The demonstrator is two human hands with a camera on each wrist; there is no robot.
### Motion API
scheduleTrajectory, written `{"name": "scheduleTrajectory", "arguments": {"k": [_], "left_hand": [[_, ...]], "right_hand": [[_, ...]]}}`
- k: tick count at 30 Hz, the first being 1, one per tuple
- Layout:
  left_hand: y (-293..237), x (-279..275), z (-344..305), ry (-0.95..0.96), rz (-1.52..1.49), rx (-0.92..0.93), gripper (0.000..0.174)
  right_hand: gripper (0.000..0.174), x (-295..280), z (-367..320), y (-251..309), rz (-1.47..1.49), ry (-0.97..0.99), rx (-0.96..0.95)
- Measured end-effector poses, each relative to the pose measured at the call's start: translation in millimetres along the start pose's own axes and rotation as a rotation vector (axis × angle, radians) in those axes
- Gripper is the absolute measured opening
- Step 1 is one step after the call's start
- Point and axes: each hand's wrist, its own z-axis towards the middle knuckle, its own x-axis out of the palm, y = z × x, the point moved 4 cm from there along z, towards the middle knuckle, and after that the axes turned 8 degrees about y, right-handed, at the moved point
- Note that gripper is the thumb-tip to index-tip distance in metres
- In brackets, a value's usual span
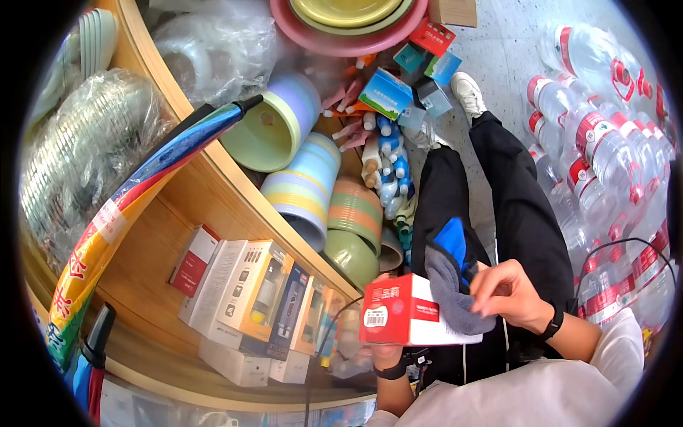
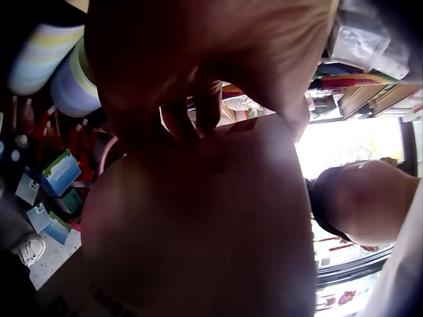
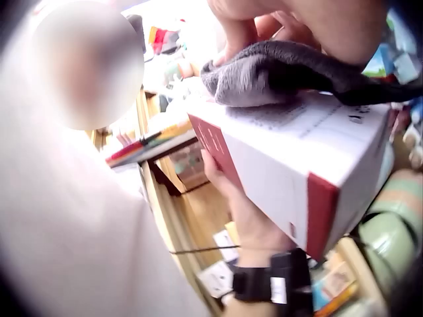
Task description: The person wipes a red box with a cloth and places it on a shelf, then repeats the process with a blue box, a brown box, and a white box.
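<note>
A red and white carton [image 1: 388, 313] with a barcode label is held up over the lap. My left hand [image 2: 218, 59] grips it from below, thumb and fingers spread along its sides; the head view hides most of that hand under the carton. In my right hand [image 1: 514, 293] a grey cloth [image 1: 449, 302] with a blue patch is pinched. The cloth lies over the white end of the carton, and in the right wrist view it bunches beneath the fingers on the printed white face.
Boxed goods [image 1: 260, 292] stand in a wooden shelf [image 1: 153, 228] at left, with a colourful umbrella [image 1: 107, 220] across it. Stacked plastic pots [image 1: 295, 185] and small cartons [image 1: 384, 94] lie ahead. Large water bottles [image 1: 601, 135] crowd the right side.
</note>
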Motion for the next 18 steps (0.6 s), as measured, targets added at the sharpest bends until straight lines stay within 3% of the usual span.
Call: {"name": "scheduleTrajectory", "arguments": {"k": [2, 3, 5, 6, 7, 9, 10, 11, 13, 14, 16, 17, 18], "left_hand": [[6.4, -4.9, -0.8, 0.059, 0.12, 0.038, 0.126], [1.1, 2.7, -4.7, 0.083, 0.101, -0.013, 0.126], [-14.3, 14.5, -6.6, -0.074, 0.24, -0.158, 0.127], [-2.7, 5.1, -6.7, 0.099, 0.137, 0.008, 0.119], [5.9, 0.7, -4.4, 0.101, 0.14, 0.023, 0.119], [18.8, -2.0, -7.9, 0.0, -0.401, 0.02, 0.081], [8.9, 13.4, 1.6, 0.033, -0.028, 0.14, 0.08], [9.4, 26.7, 9.5, -0.041, -0.252, 0.13, 0.081], [18.6, 23.8, 10.8, -0.223, 0.023, 0.059, 0.089], [21.0, 24.6, 9.5, -0.219, 0.023, 0.058, 0.089], [33.1, 22.5, 0.5, -0.258, -0.003, -0.12, 0.11], [37.3, 21.0, -5.9, -0.256, -0.005, -0.122, 0.11], [33.5, 24.3, -10.1, -0.128, 0.227, 0.021, 0.114]], "right_hand": [[0.031, 15.4, 24.0, 12.5, -0.163, -0.048, -0.124], [0.05, 24.6, 21.2, 17.6, -0.311, -0.055, -0.118], [0.071, 39.8, 40.0, 23.4, -0.32, -0.097, -0.161], [0.076, 33.7, 47.4, 21.1, -0.411, 0.028, -0.142], [0.081, 28.3, 53.2, 16.7, -0.501, 0.15, -0.123], [0.077, 36.9, 50.0, 5.2, -0.297, 0.127, 0.011], [0.076, 37.5, 50.3, 3.7, -0.368, 0.07, 0.01], [0.075, 37.5, 50.8, 2.5, -0.44, 0.015, 0.008], [0.072, 39.8, 50.2, 2.5, -0.503, -0.05, 0.019], [0.07, 38.0, 49.9, 1.0, -0.519, -0.077, 0.005], [0.058, 36.7, 52.7, 0.3, -0.501, -0.133, -0.059], [0.058, 38.0, 55.6, 1.4, -0.502, -0.135, -0.058], [0.053, 39.7, 58.6, 4.2, -0.501, -0.139, -0.048]]}}
